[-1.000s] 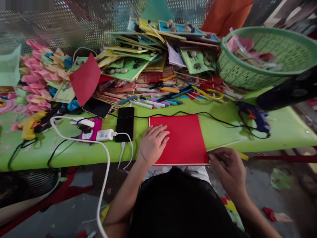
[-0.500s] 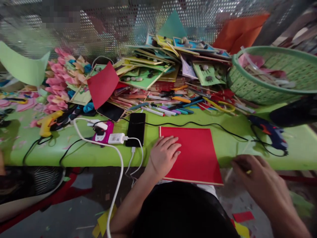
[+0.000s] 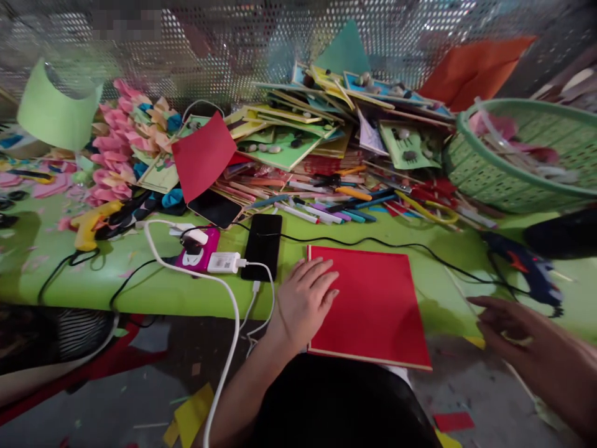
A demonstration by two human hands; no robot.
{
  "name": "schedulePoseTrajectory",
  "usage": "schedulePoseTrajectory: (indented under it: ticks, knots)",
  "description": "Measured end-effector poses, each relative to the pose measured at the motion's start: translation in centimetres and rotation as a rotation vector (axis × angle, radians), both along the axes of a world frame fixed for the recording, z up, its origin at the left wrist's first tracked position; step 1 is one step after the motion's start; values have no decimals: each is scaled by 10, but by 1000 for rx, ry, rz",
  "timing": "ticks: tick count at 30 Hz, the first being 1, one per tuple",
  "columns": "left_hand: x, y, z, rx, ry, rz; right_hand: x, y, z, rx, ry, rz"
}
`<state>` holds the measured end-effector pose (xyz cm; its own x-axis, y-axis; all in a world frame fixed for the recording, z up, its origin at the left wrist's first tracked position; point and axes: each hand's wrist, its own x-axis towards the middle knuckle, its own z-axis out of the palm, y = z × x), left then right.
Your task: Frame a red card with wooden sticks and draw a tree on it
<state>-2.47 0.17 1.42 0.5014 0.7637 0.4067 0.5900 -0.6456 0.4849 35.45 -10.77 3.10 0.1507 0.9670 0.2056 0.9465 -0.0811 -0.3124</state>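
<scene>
A red square board [image 3: 368, 305] with pale strips along its left and near edges lies at the table's front, its near edge overhanging. My left hand [image 3: 305, 302] rests on its left side, fingers stretched out and flat. To the right of the board, past the table edge, my right hand [image 3: 527, 348] has its fingers curled round a thin pale stick [image 3: 459, 286], which slants from the tabletop down under the hand. A small yellowish bit shows among those fingers; I cannot make out what it is.
A blue glue gun [image 3: 527, 267] lies at the right, its black cable crossing behind the board. Beyond are scattered markers [image 3: 303, 213], stacked stone-decorated cards [image 3: 293, 149] and a green basket [image 3: 513, 180]. Left are a phone [image 3: 262, 246], a purple power strip [image 3: 198, 252] and a yellow glue gun [image 3: 96, 224].
My right hand has moved right and slightly down, and the stick now slants the other way. My left hand stays on the board. The whole view has shifted a little.
</scene>
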Motion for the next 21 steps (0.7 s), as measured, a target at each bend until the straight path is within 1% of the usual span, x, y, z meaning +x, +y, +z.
schedulePoseTrajectory:
  ticks: [2, 3, 5, 7, 9, 11, 13, 17, 21]
  knots:
    - [-3, 3, 0, 4, 23, 40, -12, 14, 12, -44, 15, 70]
    - [-4, 4, 0, 8, 33, 58, -21, 23, 18, -39, 8, 113]
    - [-5, 6, -2, 8, 51, 88, -39, 44, 26, 10, 1, 230]
    - [-5, 6, -3, -9, 64, 103, -59, 65, 30, 51, -5, 343]
    - [-4, 6, -4, -33, 69, 105, -74, 86, 29, 86, -7, 458]
    - [-4, 5, -5, -48, 65, 105, -85, 104, 24, 87, -5, 567]
    - [-3, 5, -6, -53, 56, 111, -93, 118, 17, 69, 1, 645]
    - [-3, 4, -7, -50, 30, 121, -104, 134, 9, 34, -9, 712]
    - [-3, 5, -7, -67, 22, 117, -111, 143, 7, 5, -2, 757]
